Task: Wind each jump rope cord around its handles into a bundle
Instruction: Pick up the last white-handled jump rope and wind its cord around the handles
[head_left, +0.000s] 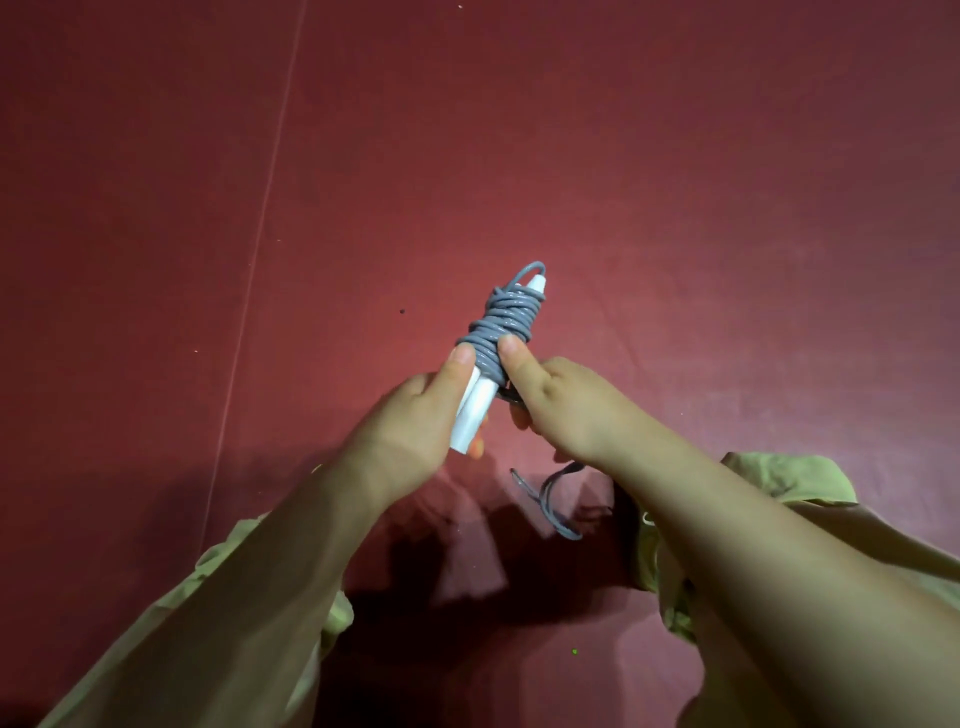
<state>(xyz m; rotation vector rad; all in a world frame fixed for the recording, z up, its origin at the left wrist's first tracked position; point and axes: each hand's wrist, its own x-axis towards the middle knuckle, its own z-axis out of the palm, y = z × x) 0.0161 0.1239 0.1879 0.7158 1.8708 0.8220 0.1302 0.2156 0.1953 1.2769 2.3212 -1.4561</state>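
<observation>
Two white jump rope handles (475, 410) lie side by side and point up and away from me. A grey cord (506, 317) is wound in several turns around their upper half. My left hand (415, 421) grips the lower part of the handles, its thumb laid along them up to the coils. My right hand (566, 405) holds the cord just below the coils, thumb pressed against the windings. A loose loop of grey cord (550, 499) hangs blurred below my right hand.
A dark red floor mat (675, 208) fills the view, with a thin pale seam line (265, 223) running down its left side. My legs in light green cloth (789, 483) show at the bottom left and right.
</observation>
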